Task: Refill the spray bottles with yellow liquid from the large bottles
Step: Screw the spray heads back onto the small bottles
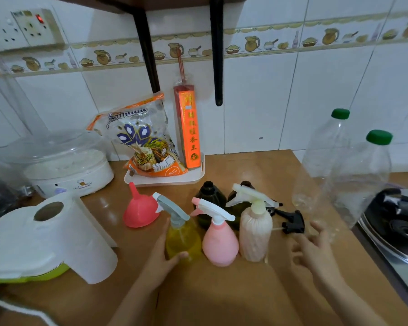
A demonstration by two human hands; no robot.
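My left hand [161, 252] grips the yellow spray bottle [183, 238] with a grey trigger head, standing on the wooden counter [222, 290]. To its right stand a pink spray bottle [219, 245] and a cream ribbed spray bottle [256, 234]. Two dark bottles [210, 196] without heads stand behind them. A black spray head [292, 221] lies on the counter. My right hand [313, 248] hovers open, blurred, near it. Two large clear bottles with green caps [323, 158] [360, 182] stand at the right, nearly empty. A pink funnel [139, 211] sits upside down.
A paper towel roll [80, 236] lies at the left over a white and green box. A white cooker [64, 165] stands behind it. A tray [165, 181] holds a rice bag and incense pack. A stove [398, 227] borders the counter's right edge.
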